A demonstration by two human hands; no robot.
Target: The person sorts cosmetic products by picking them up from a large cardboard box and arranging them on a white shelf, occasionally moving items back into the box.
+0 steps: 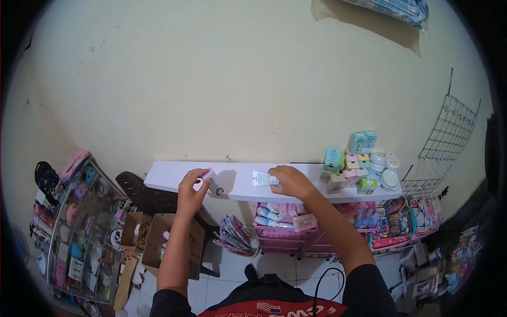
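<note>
On the left part of the white shelf (158, 177), my left hand (193, 189) pinches the top of a small pink-and-grey box (214, 183) between thumb and fingers. The box stands slightly tilted in this view. Farther right, my right hand (289, 181) is closed around one end of a white tube (261, 178) with blue-green marks. The tube lies sideways over the shelf, its printed side facing up. My right fingers cover the tube's other end.
Small boxes (351, 168) and round white jars (390, 179) stand grouped at the shelf's right end. Below are pink baskets of goods (274, 232). Cardboard boxes (158, 240) sit on a dark chair (137, 191) at left, beside a glass display case (79, 232). A wire rack (449, 127) leans right.
</note>
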